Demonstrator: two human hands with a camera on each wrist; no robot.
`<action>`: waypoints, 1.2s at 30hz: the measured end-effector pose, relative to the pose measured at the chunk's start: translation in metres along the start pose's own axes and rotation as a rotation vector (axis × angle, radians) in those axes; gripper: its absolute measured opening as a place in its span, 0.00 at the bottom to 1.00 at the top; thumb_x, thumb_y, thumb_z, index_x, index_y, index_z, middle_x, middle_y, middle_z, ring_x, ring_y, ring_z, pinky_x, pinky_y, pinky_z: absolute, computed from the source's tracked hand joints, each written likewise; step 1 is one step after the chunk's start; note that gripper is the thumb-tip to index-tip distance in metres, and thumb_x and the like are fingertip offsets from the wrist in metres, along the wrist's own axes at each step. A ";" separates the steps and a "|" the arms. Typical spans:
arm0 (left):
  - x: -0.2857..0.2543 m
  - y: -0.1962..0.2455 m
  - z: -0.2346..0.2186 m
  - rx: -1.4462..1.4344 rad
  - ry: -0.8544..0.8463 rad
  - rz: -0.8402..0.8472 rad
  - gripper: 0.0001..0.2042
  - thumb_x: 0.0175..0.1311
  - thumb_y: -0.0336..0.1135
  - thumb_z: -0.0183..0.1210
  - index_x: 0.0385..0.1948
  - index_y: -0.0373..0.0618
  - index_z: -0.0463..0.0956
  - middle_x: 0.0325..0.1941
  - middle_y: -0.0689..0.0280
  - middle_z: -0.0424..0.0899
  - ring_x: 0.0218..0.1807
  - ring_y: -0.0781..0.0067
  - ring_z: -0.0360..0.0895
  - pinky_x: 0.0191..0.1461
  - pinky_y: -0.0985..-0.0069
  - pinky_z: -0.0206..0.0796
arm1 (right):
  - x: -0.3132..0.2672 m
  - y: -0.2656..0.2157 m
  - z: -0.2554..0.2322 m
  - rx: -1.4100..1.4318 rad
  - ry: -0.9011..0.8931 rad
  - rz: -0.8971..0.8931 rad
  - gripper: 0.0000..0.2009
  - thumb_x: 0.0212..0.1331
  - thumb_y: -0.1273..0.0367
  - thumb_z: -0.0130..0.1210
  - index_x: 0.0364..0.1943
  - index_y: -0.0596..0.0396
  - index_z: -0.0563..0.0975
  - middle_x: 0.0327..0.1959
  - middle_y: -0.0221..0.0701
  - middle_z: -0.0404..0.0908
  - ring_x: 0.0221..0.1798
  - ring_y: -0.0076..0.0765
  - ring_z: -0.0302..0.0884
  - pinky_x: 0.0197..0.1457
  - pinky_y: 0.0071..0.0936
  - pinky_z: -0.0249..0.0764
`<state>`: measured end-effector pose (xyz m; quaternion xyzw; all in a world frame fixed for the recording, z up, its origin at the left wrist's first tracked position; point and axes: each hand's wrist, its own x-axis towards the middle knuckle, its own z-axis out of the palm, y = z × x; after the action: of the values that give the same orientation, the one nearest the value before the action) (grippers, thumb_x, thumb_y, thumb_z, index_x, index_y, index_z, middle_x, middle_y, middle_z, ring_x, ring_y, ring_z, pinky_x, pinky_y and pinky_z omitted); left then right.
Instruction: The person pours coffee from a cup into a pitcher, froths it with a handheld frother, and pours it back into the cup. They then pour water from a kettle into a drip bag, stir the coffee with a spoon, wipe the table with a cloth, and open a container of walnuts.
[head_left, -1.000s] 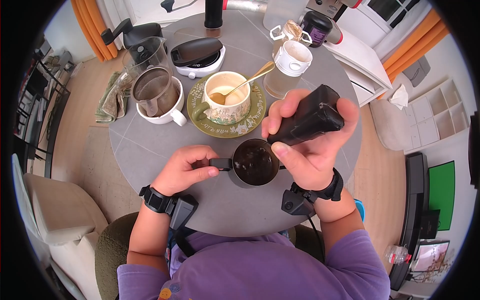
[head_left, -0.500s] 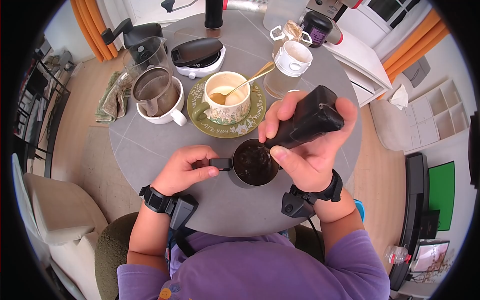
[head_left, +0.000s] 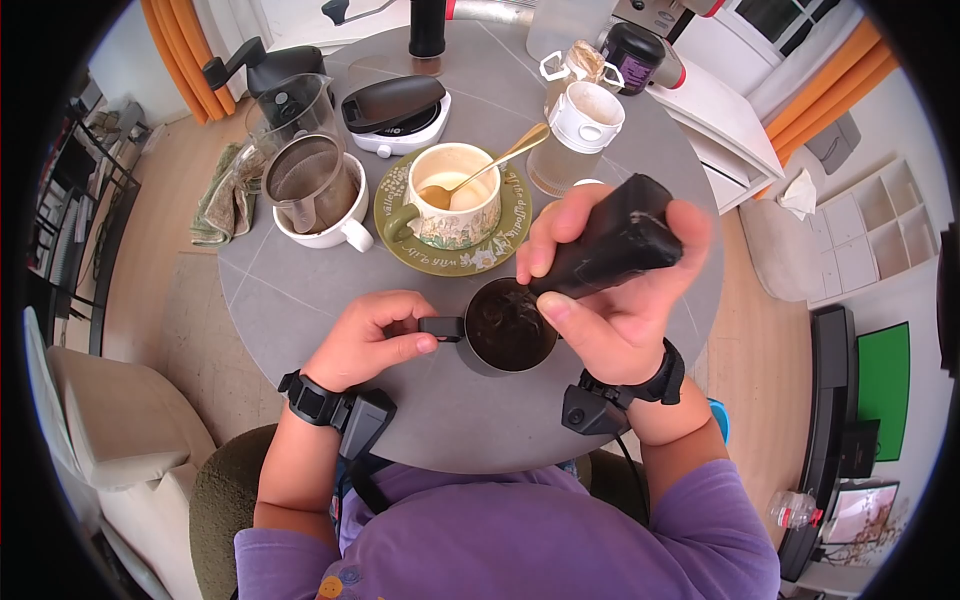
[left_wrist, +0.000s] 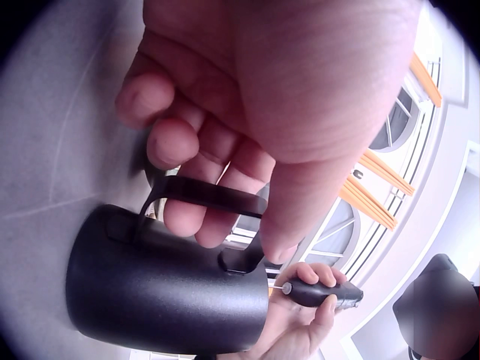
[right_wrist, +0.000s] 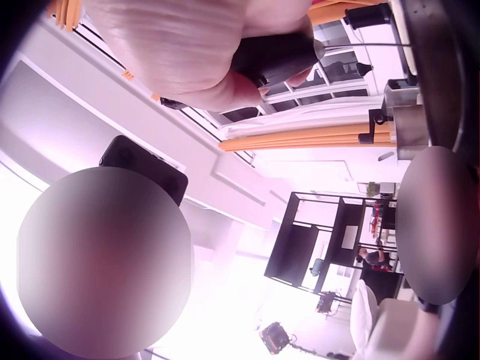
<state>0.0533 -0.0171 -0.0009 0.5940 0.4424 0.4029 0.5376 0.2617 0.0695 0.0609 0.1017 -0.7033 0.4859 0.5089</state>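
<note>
A black metal pitcher (head_left: pixel 512 325) with dark liquid in it stands on the round grey table. My left hand (head_left: pixel 375 338) holds the pitcher's black handle (head_left: pixel 441 328); in the left wrist view, fingers (left_wrist: pixel 206 217) pass through the handle beside the pitcher's body (left_wrist: pixel 172 285). Over the pitcher's right rim, my right hand (head_left: pixel 625 290) grips a black handheld frother (head_left: pixel 620 240), tilted with its narrow end down toward the liquid. The right wrist view shows a thin metal shaft (right_wrist: pixel 367 45) running from the frother (right_wrist: pixel 277 58) to the pitcher; its far end is hidden.
Beyond the pitcher, a cream cup (head_left: pixel 455 215) with a gold spoon stands on a green saucer (head_left: pixel 470 262). A white mug (head_left: pixel 330 232) holding a strainer is at left. Behind are a scale (head_left: pixel 400 135), glass jars (head_left: pixel 565 165) and a black jar (head_left: pixel 632 55).
The right hand and frother have shifted slightly left, and the frother's angle has changed a little. The liquid's surface looks different. The left hand and pitcher have stayed put.
</note>
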 end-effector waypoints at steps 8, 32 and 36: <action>0.000 -0.001 0.000 -0.003 -0.002 -0.007 0.11 0.53 0.35 0.60 0.31 0.37 0.73 0.29 0.69 0.74 0.29 0.85 0.70 0.31 0.86 0.59 | -0.002 -0.005 0.004 -0.192 -0.056 0.196 0.43 0.45 0.86 0.48 0.60 0.23 0.44 0.45 0.41 0.60 0.40 0.33 0.68 0.42 0.32 0.70; 0.001 -0.004 0.002 -0.016 0.036 0.040 0.08 0.53 0.34 0.60 0.29 0.41 0.74 0.22 0.74 0.69 0.24 0.88 0.63 0.26 0.86 0.54 | -0.005 0.001 0.007 -0.118 -0.097 0.274 0.39 0.47 0.84 0.49 0.59 0.31 0.46 0.43 0.42 0.62 0.39 0.31 0.67 0.40 0.27 0.69; 0.001 -0.004 0.002 -0.020 0.031 0.033 0.08 0.53 0.35 0.60 0.29 0.41 0.74 0.22 0.74 0.69 0.24 0.88 0.63 0.26 0.86 0.54 | -0.003 -0.001 0.005 -0.101 -0.098 0.225 0.41 0.46 0.84 0.49 0.60 0.29 0.44 0.44 0.42 0.62 0.40 0.33 0.67 0.41 0.30 0.70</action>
<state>0.0553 -0.0168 -0.0048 0.5897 0.4366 0.4253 0.5299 0.2603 0.0642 0.0593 0.0201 -0.7577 0.4983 0.4209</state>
